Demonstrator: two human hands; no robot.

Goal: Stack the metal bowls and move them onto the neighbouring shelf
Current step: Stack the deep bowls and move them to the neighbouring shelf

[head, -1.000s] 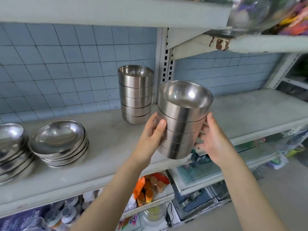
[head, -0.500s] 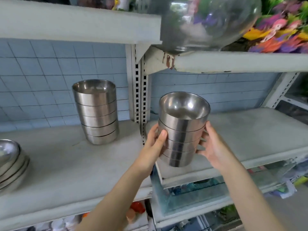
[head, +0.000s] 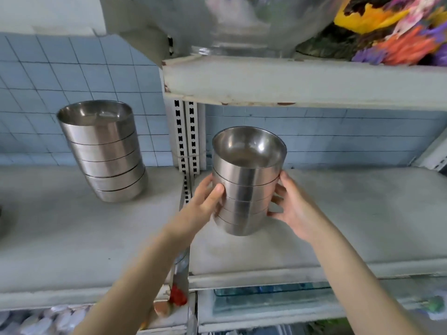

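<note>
A stack of several nested metal bowls [head: 246,180] is held between my two hands above the right-hand shelf [head: 350,213]. My left hand [head: 200,209] presses its left side, thumb on the front. My right hand [head: 292,209] cups its right side. The stack's base hangs just over the shelf board, near its left end; contact with the board is unclear. A second stack of several metal bowls [head: 104,153] stands on the left-hand shelf [head: 60,226] against the tiled wall.
A perforated white upright [head: 186,136] divides the two shelves. An upper shelf [head: 302,81] overhangs the right bay, carrying a large clear glass bowl [head: 254,25] and colourful artificial flowers [head: 391,32]. Lower shelves hold small packaged goods.
Both hands have carried the bowl stack rightward past the upright and over the right shelf. The view has turned right, so the flat bowls at far left have left the frame.
</note>
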